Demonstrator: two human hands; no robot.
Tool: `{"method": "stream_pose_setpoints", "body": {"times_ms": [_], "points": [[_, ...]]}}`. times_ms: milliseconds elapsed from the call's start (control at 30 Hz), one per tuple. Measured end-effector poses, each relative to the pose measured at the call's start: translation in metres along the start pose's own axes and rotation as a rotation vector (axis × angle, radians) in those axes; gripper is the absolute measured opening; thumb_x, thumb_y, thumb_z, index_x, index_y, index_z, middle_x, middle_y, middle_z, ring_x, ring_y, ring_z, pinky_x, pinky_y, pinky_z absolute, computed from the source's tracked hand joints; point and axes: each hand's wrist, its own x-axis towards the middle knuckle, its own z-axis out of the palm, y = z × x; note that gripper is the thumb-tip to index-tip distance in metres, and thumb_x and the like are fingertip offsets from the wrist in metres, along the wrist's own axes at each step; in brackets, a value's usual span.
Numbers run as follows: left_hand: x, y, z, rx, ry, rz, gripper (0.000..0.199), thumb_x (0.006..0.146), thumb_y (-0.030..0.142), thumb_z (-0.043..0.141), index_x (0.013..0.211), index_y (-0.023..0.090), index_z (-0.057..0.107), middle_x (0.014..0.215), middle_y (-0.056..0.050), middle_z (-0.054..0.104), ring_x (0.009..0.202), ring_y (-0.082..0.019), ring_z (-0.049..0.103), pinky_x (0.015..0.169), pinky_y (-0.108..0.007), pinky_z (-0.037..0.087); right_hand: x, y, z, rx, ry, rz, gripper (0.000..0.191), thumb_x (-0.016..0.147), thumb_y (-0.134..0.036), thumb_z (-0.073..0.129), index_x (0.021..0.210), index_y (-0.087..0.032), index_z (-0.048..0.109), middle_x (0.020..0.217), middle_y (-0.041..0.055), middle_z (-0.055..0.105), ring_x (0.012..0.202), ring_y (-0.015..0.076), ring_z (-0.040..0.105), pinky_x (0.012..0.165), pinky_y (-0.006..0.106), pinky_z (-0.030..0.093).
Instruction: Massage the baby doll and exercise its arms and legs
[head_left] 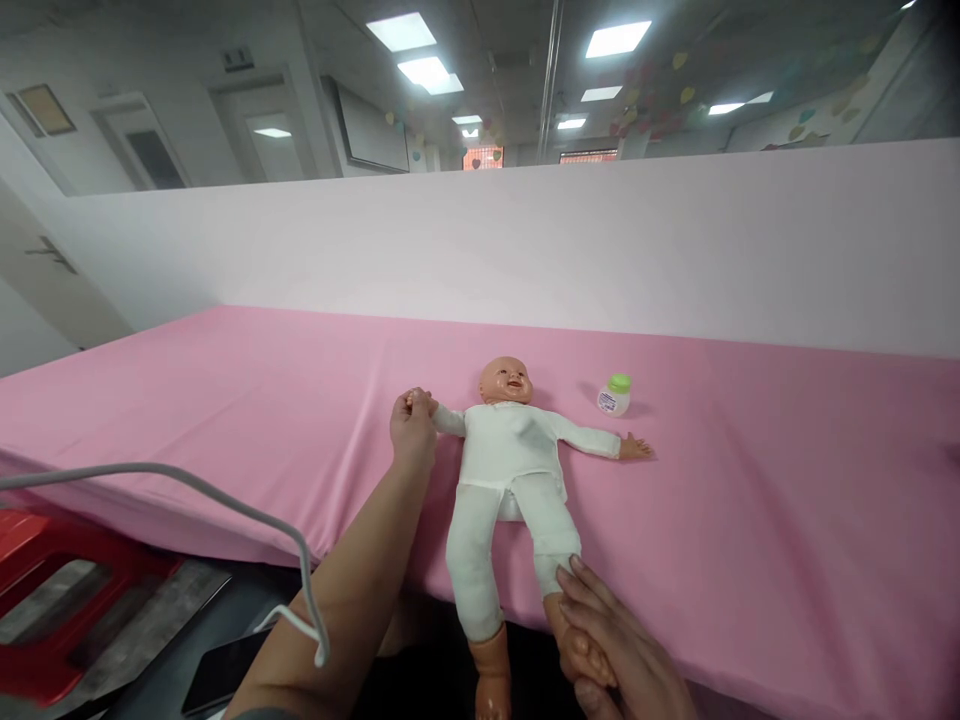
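Observation:
A baby doll (512, 440) in a white top and white leggings lies on its back on the pink sheet (750, 480), its feet hanging over the near edge. My left hand (414, 420) is closed around the doll's hand on the left side, hiding most of it. Down at the near edge, my right hand (619, 640) wraps along the doll's lower leg and foot on the right, fingers over the shin and thumb by the toes. The doll's other arm is stretched out with its hand resting on the sheet.
A small clear jar with a green lid (615, 396) stands right of the doll's head. A grey cable (202, 485) crosses in front of my left arm. Lower left are a red stool (67, 600) and a dark phone (225, 670). A white wall (525, 250) with glass above borders the back.

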Motion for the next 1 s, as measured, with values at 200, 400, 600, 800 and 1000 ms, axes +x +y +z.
{"method": "stream_pose_setpoints", "body": {"times_ms": [200,400,600,800,1000], "points": [[-0.042,0.004,0.011,0.430,-0.354,0.346,0.032,0.099,0.040,0.062,0.126,0.025,0.070,0.110,-0.006,0.077,0.099,-0.021,0.072,0.092,-0.035,0.055,0.033,0.003,-0.011,0.079,-0.029,0.104,0.046,0.104,-0.042,0.052,0.144,-0.019,0.056,0.154,0.0145,0.057,0.144,0.0351,0.053,0.109,0.053,0.056],[-0.056,0.009,0.012,0.802,-0.606,0.606,0.039,0.097,0.034,0.064,0.136,0.027,0.067,0.129,-0.006,0.075,0.114,-0.024,0.071,0.101,-0.039,0.053,0.066,0.018,-0.004,0.126,0.021,0.172,0.044,0.102,-0.036,0.055,0.145,-0.025,0.055,0.156,0.0106,0.055,0.150,0.0355,0.044,0.115,0.061,0.049],[-0.058,0.005,0.012,0.728,-0.696,0.641,0.038,0.093,0.030,0.070,0.131,0.032,0.071,0.131,-0.005,0.074,0.125,-0.026,0.066,0.110,-0.039,0.049,0.089,0.028,0.002,0.145,0.023,0.195,0.040,0.104,-0.036,0.055,0.142,-0.025,0.056,0.156,0.0115,0.056,0.151,0.0344,0.044,0.115,0.060,0.049],[-0.053,0.003,0.011,0.702,-0.603,0.616,0.037,0.094,0.031,0.069,0.130,0.031,0.072,0.126,-0.007,0.076,0.114,-0.028,0.070,0.103,-0.039,0.051,0.087,0.022,-0.002,0.167,0.029,0.198,0.041,0.104,-0.036,0.055,0.143,-0.025,0.056,0.156,0.0118,0.055,0.151,0.0348,0.043,0.115,0.060,0.048],[-0.040,0.013,0.003,0.620,-0.359,0.448,0.028,0.094,0.032,0.069,0.121,0.027,0.075,0.106,-0.005,0.079,0.095,-0.024,0.071,0.093,-0.036,0.052,0.055,0.006,-0.018,0.148,-0.019,0.191,0.045,0.104,-0.037,0.054,0.146,-0.024,0.054,0.160,0.0116,0.050,0.150,0.0351,0.044,0.116,0.057,0.048]]}}
